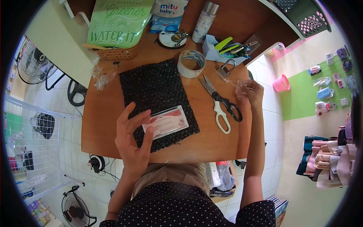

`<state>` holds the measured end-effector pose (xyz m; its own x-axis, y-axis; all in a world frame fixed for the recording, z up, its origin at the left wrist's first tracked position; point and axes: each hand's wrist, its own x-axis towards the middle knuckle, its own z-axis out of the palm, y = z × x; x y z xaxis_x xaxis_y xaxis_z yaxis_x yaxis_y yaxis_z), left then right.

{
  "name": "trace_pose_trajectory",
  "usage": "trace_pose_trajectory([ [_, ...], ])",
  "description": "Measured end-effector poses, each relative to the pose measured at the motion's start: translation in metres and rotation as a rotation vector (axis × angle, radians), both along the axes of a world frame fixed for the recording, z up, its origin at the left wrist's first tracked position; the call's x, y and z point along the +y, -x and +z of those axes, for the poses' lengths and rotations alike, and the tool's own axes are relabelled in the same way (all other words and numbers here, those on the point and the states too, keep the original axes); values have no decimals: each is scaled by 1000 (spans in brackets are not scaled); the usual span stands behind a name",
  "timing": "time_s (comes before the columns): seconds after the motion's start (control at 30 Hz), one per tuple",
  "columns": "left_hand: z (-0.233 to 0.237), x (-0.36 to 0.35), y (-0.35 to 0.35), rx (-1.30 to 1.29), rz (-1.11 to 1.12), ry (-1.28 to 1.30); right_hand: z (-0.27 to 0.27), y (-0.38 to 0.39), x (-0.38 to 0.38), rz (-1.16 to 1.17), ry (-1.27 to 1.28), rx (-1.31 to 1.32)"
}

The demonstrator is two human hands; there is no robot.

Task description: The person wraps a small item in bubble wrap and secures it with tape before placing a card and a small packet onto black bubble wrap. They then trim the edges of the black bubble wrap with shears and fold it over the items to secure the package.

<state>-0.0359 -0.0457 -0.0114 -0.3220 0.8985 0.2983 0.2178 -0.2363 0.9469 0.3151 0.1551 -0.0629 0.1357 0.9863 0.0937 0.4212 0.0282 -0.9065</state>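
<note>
A flat clear case with a pink and white printed card [168, 123] lies on a sheet of black bubble wrap [151, 85]. At the case's left end is my left hand [132, 140], fingers spread, with the thumb and a fingertip overlapping its edge. Out at the table's right side, my right hand [254, 92] is closed with its fingertips on a crumpled piece of clear plastic [240, 88]. Between the wrap and that hand lie scissors [217, 98] with one white and one black handle, blades slightly apart.
Behind the wrap stands a roll of clear tape [191, 63]. A metal clasp-like piece [226, 69] is near a blue organizer [211, 49] of pens and cutters. Crumpled plastic [101, 80] sits left, by a wicker basket [117, 53]. A floral bottle [205, 22] stands at the back.
</note>
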Motion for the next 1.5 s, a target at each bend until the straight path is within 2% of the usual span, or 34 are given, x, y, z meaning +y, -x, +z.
trace_pose_trajectory([
  [0.1,1,-1,2,-48,31,57,9,-13,-13,-106,62,-10],
  [0.17,-3,2,4,-48,20,67,10,-12,-25,-88,100,68],
  [0.23,-5,5,2,-50,11,80,2,-11,-32,-61,19,-316],
  [0.27,-5,7,1,-22,3,85,11,-6,-35,-92,113,-486],
  [0.3,-4,8,0,8,-4,90,20,2,-38,-97,118,-485],
  [0.37,-3,7,1,22,-35,116,34,15,-44,-169,171,-986],
  [0.47,-3,2,1,34,-48,130,39,3,-47,-300,276,-1101],
  [0.5,-4,0,3,36,-29,129,31,-13,-48,-293,271,-1101],
  [0.53,-7,-2,6,40,-9,131,14,-34,-52,-296,1,-1031],
  [0.57,-12,-5,10,268,-13,92,0,-38,-56,-284,-261,-938],
  [0.6,-16,-11,16,501,-12,66,12,-20,-65,-303,-239,-751],
  [0.63,-17,-18,20,519,27,91,34,4,-78,-317,-206,-563],
  [0.7,-19,-27,17,671,-187,92,51,63,-110,-196,-170,-181],
  [0.77,-27,-31,13,729,-211,66,54,118,-141,133,-253,-397],
  [0.83,-33,-33,12,775,-256,23,39,142,-155,652,-469,-568],
  [0.9,-36,-33,14,902,-252,-24,26,161,-161,835,-481,-510],
  [1.0,-46,-36,15,902,-247,-34,15,163,-158,796,-624,-602],
  [1.13,-29,-25,13,972,-195,-113,8,162,-150,817,-694,-692],
  [1.23,-31,-10,16,903,-212,-191,7,169,-145,775,-596,-617],
  [1.43,-52,-2,11,601,-187,-120,13,164,-137,616,-357,-459],
  [1.5,-51,-1,10,460,-125,-19,23,153,-119,317,-572,-498],
])
